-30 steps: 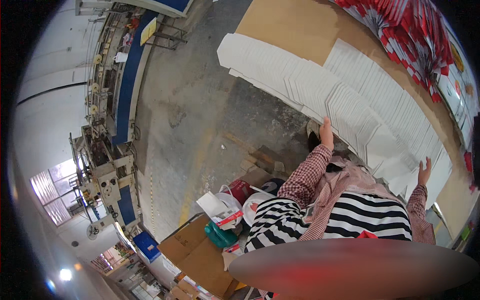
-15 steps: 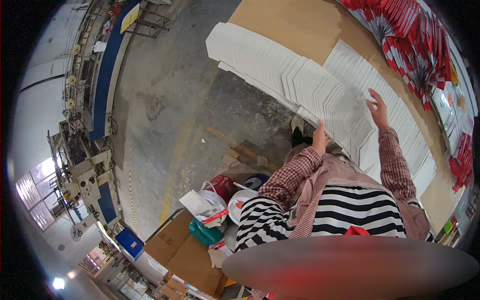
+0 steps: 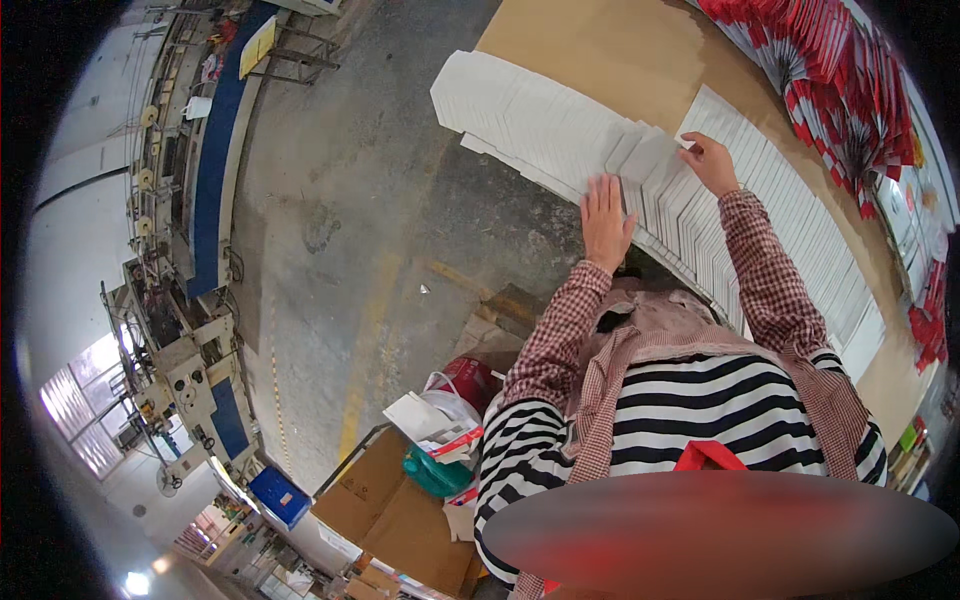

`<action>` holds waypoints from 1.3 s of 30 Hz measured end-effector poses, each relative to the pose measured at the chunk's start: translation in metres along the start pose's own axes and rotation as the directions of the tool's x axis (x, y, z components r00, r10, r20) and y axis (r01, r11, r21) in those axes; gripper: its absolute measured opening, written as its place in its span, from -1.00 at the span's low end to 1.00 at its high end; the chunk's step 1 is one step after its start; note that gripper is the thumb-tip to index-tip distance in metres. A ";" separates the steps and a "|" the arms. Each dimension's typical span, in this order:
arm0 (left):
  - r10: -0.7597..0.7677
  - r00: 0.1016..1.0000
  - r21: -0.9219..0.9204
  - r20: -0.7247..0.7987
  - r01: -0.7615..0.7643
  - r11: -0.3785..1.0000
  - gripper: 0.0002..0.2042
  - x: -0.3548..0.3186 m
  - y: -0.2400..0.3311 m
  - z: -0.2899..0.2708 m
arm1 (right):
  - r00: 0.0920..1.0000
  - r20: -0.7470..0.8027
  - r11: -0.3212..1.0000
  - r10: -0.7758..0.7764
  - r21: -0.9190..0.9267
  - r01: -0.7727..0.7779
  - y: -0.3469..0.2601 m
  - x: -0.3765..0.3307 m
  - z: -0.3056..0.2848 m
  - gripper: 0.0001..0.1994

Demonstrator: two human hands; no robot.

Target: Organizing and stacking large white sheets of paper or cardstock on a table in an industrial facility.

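A long row of overlapping flat white paper pieces (image 3: pixel 545 112) lies fanned over a brown board. My left hand (image 3: pixel 605 228) rests on the near edge of this row, fingers stretched out and flat. Across the row, my right hand (image 3: pixel 710 165) is at the far edge, with thumb and forefinger brought together on the edge of a white piece. A second fanned band of white pieces (image 3: pixel 790 200) runs alongside, to the right of that hand.
Brown board (image 3: pixel 590 40) shows beyond the row. Red-and-white folded packages (image 3: pixel 840 90) are heaped at the far right. Left of me stand an open cardboard box (image 3: pixel 385 500), a teal container (image 3: pixel 437 472) and a red bucket (image 3: pixel 470 380). A long machine (image 3: pixel 205 190) lines the left side.
Both hands have moved farther along the row, up and to the left. The left hand has gone from raised at the edge to flat on the pieces; the right hand's fingers have closed.
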State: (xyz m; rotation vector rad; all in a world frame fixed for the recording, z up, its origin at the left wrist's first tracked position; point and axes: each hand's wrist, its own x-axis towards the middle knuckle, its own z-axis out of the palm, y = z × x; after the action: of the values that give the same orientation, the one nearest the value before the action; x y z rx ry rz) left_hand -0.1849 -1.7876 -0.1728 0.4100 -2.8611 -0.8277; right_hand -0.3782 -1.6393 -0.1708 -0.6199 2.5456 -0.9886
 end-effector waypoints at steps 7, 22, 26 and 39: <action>0.022 0.997 0.106 0.069 -0.029 0.994 -0.40 -0.001 -0.005 0.015 | 0.963 0.269 0.999 -0.036 0.010 0.034 0.030 0.012 -0.020 -0.73; -0.025 0.989 0.255 0.143 -0.012 0.967 -0.40 0.002 -0.002 0.018 | 0.995 0.091 0.979 -0.028 -0.197 0.046 0.048 -0.004 0.016 -0.62; -0.028 0.988 0.206 0.151 -0.004 0.979 -0.40 0.004 -0.004 0.017 | 0.993 0.106 0.973 0.045 -0.228 -0.020 0.039 -0.004 0.014 -0.60; 0.032 0.991 0.182 0.132 -0.056 0.982 -0.44 0.002 -0.005 0.016 | 0.992 0.071 0.934 0.100 -0.350 -0.069 0.034 0.000 0.019 -0.58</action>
State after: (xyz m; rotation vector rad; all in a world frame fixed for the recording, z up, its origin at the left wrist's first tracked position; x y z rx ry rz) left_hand -0.1895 -1.7839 -0.1887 0.3222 -3.0679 -0.6019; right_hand -0.3786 -1.6273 -0.2078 -0.6231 2.6618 -0.4721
